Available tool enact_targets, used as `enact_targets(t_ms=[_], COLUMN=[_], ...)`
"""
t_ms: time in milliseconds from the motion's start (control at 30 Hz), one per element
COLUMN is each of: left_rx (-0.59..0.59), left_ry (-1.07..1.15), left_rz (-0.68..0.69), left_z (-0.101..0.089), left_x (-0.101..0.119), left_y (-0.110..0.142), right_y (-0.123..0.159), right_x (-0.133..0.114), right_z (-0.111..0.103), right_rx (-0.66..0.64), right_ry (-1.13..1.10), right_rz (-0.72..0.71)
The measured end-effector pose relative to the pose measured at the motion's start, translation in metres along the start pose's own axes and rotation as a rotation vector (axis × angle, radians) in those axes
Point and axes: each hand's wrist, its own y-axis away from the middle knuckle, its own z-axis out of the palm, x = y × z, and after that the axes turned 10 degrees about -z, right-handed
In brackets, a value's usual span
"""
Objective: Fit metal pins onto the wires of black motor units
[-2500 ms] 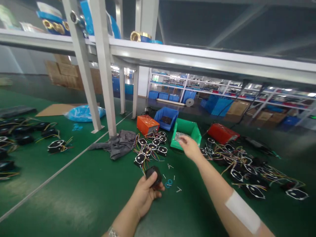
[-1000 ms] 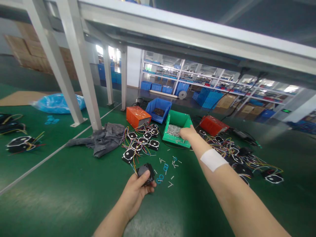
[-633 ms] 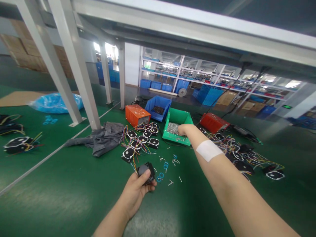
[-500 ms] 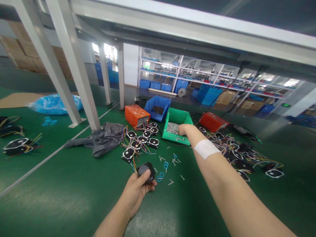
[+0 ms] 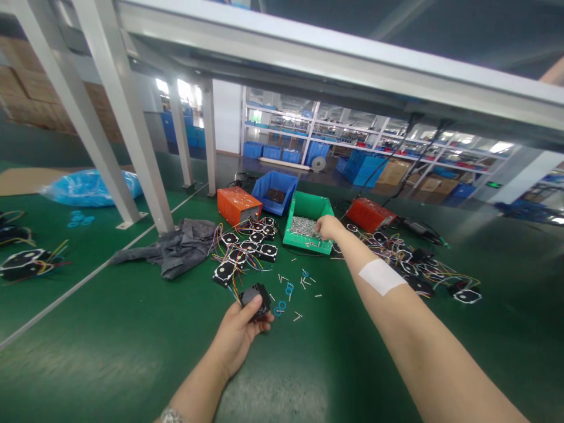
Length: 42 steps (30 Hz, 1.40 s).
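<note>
At far left on the smooth green floor point(image 5: 132, 341), a shiny, puffy bag point(image 5: 90, 188) of blue plastic, then square pale metal legs point(image 5: 125, 117) and crumpled grey cloth point(image 5: 185, 249). Next, left forearm angled up from the bottom edge, silvery band point(image 5: 171, 416) at the wrist; left hand point(image 5: 240, 326) wrapped round a squarish black motor point(image 5: 255, 298), thumb pressed on top, fingers curled beneath, coloured wires trailing. Beyond, a scuffed orange box point(image 5: 238, 205) and a blue plastic bin point(image 5: 273, 181). Just right of the motor, scattered thin screws point(image 5: 304, 283) and blue rings point(image 5: 289, 288). Then a green plastic bin point(image 5: 304, 242), part-filled with silvery bits. Right arm stretched long from the lower right, white rectangular patch point(image 5: 382, 277) on the forearm; right hand point(image 5: 328, 227) bent down at the bin's right side, fingers drawn together. Cannot tell about anything between the fingertips. Further right, a red box point(image 5: 371, 214), tangled wired motors point(image 5: 408, 263) and a distant green sign point(image 5: 493, 184), too small to read.
</note>
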Motion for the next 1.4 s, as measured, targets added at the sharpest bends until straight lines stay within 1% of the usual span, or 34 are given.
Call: enact_targets(t_ms=[100,167,333,433,533,667,700,767,833,900,1000,1167,1233,1300,1400], left_rx=[0.014,0.004,-0.048,-0.032,0.019,0.076,0.096,0.139,0.165,0.172,0.167,0.137,0.124,0.107,0.092], left_ry=[0.033,0.044,0.023,-0.068,-0.179,-0.288,-0.315,-0.365,-0.411,-0.452,-0.484,-0.462,-0.404,-0.306,-0.193], left_rz=[-0.006,-0.02,-0.066,-0.055,-0.04,-0.02,-0.008,0.021,0.036,0.049,0.075,0.073,0.062,0.052,0.028], left_z=[0.002,0.003,0.007,0.012,0.018,0.022,0.022,0.022,0.022,0.022,0.023,0.022,0.022,0.022,0.022], left_x=[0.0,0.0,-0.005,-0.01,-0.014,-0.022,-0.024,-0.027,-0.03,-0.031,-0.032,-0.033,-0.033,-0.033,-0.029], left_y=[0.0,0.001,0.006,0.012,0.018,0.02,0.02,0.018,0.017,0.017,0.018,0.018,0.017,0.016,0.016], right_y=[0.025,0.047,0.107,0.135,0.149,0.16,0.165,0.177,0.191,0.203,0.212,0.21,0.212,0.214,0.208], right_x=[0.004,0.001,-0.015,-0.023,-0.025,-0.029,-0.033,-0.046,-0.064,-0.081,-0.095,-0.098,-0.1,-0.101,-0.092], right_z=[0.0,0.008,0.049,0.07,0.079,0.076,0.073,0.066,0.058,0.053,0.054,0.067,0.069,0.069,0.065], right_rx=[0.012,0.024,-0.006,0.052,0.134,0.209,0.227,0.244,0.206,0.149,0.157,0.228,0.261,0.259,0.272], right_ry=[-0.117,-0.203,-0.351,-0.361,-0.353,-0.383,-0.425,-0.582,-0.784,-0.887,-0.834,-0.758,-0.75,-0.749,-0.707], right_rz=[0.0,-0.024,-0.108,-0.153,-0.183,-0.226,-0.242,-0.251,-0.24,-0.266,-0.323,-0.318,-0.334,-0.38,-0.456])
